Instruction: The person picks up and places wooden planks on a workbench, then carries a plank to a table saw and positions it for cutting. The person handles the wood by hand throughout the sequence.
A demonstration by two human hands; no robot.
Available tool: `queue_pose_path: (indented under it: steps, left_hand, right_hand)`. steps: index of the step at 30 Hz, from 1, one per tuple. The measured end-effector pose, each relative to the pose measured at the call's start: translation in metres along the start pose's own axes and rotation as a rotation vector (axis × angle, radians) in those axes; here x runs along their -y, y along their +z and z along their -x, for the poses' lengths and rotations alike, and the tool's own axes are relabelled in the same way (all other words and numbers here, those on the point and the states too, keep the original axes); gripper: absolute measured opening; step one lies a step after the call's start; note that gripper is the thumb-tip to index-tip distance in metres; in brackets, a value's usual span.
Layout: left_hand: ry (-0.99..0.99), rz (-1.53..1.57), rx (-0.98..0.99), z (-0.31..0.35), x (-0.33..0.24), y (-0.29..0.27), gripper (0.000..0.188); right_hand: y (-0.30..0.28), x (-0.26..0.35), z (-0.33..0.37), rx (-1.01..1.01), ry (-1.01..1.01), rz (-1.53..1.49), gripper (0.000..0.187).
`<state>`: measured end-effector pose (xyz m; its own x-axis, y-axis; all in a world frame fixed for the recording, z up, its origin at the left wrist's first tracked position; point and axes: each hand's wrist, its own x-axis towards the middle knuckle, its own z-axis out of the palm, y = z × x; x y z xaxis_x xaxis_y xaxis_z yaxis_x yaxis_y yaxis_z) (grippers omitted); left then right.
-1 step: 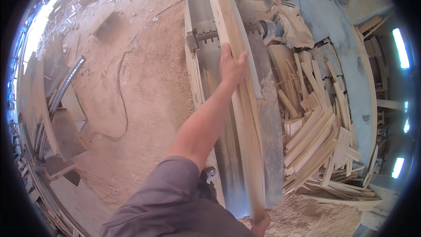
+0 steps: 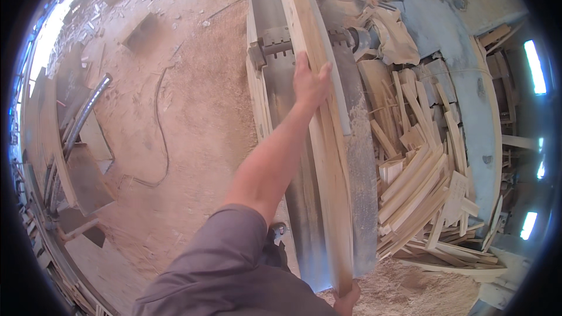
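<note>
A long pale wooden plank (image 2: 332, 187) lies lengthwise along the metal bed (image 2: 310, 216) of a woodworking machine. From above, my left hand (image 2: 312, 82) is closed over the plank, thumb on one side and fingers on the other. Down at the near end, my right hand (image 2: 348, 301) grips the plank's end, its fingers partly hidden. Just beyond my left hand, a toothed metal lip and a dark bar (image 2: 276, 48) cross the bed under the plank. A straight upright strip (image 2: 339, 96) runs along the plank's right side.
Offcuts and thin wood strips (image 2: 418, 178) are heaped to the right, beside a blue-grey slab (image 2: 477, 105). Sawdust covers the floor (image 2: 199, 111) at left, where a dark cable (image 2: 159, 117) lies. Boards and a metal tube (image 2: 88, 108) lean at far left. A block (image 2: 139, 32) sits farther off.
My left hand is very slightly farther forward along the machine. Both hands keep their hold on the plank.
</note>
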<state>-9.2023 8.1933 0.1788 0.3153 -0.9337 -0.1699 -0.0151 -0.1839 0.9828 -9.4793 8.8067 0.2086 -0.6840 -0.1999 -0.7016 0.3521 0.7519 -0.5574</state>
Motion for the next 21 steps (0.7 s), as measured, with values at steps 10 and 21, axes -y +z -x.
queue_pose_path:
  steps: [10, 21]
  left_hand:
    - [0.031, 0.457, -0.47, 0.029, 0.124, -0.105, 0.03]
    - [-0.647, 0.401, -0.109, 0.05, 0.386, -0.115, 0.071]
  right_hand:
    - [0.079, 0.066, 0.011, -0.067, -1.057, 0.938, 0.053]
    - [0.151, 0.076, -0.003, -0.05, -0.767, 0.996, 0.087]
